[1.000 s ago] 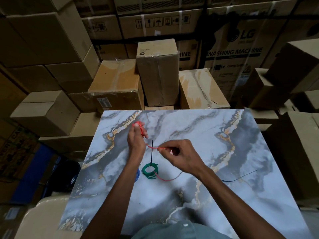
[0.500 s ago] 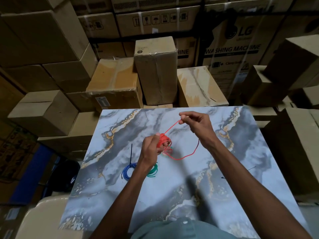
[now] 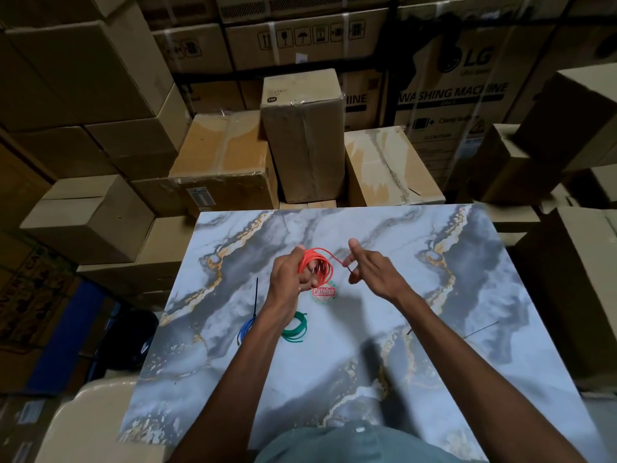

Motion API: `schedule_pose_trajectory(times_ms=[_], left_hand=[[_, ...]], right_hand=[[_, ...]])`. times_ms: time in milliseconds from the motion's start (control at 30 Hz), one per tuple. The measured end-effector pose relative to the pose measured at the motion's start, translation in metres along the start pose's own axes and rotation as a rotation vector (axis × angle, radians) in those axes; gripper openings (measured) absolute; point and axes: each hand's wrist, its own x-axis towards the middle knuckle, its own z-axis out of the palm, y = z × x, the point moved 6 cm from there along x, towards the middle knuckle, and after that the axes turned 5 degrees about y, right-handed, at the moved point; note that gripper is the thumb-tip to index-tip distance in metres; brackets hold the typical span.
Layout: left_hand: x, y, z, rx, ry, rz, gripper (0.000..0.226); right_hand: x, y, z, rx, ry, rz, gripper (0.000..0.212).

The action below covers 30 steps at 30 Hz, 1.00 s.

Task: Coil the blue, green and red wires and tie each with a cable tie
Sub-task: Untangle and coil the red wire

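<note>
Nearest the person, just below the left wrist, the green wire lies on the tabletop as a finished coil; its tie cannot be made out, since the forearm covers part of it. Just left of that forearm lies the blue wire, also coiled, with a black cable tie standing up from it, so that one looks bound.

Off to the right of the right forearm, well apart from both hands, a loose black cable tie lies on the tabletop, probably meant for the last coil.

Farther out, the left hand is raised above the tabletop with its fingers curled through the loops of the red wire, gripping the coil. The right hand, just beside it, pinches the wire's free end between thumb and fingertips, the other fingers spread.

Judging by this, two wires are coiled and the red one is nearly wound. What remains is tucking in the short tail and tying the red coil.
</note>
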Motion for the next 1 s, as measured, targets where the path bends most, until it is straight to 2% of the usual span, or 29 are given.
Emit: schedule_pose_trajectory(times_ms=[100,233,333,433,533,633,767,833,1000], left_hand=[[0.000,0.004,-0.003,0.165,0.038,0.049,0.044],[-0.002,0.012,0.000,0.257,0.047,0.124,0.050],[-0.001,0.012,0.001,0.242,0.036,0.079,0.047],[0.003,0.012,0.000,0.030,0.023,-0.012,0.042],[0.007,0.012,-0.004,-0.329,-0.018,-0.111,0.043],[0.018,0.009,-0.013,-0.557,0.044,-0.152,0.042],[0.028,0.007,-0.021,-0.649,0.179,-0.163,0.046],[0.030,0.005,-0.025,-0.629,0.229,-0.137,0.048],[0.034,-0.007,-0.027,-0.347,0.341,-0.038,0.049]], right_hand=[[-0.007,-0.027,0.011,0.134,-0.032,-0.079,0.076],[-0.011,-0.044,0.020,0.248,0.000,-0.154,0.062],[-0.014,-0.045,0.024,0.253,0.018,-0.168,0.050],[-0.016,-0.030,0.018,0.226,0.147,-0.161,0.058],[-0.022,-0.012,0.013,0.198,0.214,-0.148,0.061],[-0.030,0.001,0.014,0.148,0.234,-0.150,0.053],[-0.044,0.002,0.030,-0.001,0.094,-0.280,0.022],[-0.052,-0.005,0.040,-0.174,0.025,-0.381,0.023],[-0.072,-0.035,0.058,-0.453,-0.083,-0.576,0.028]])
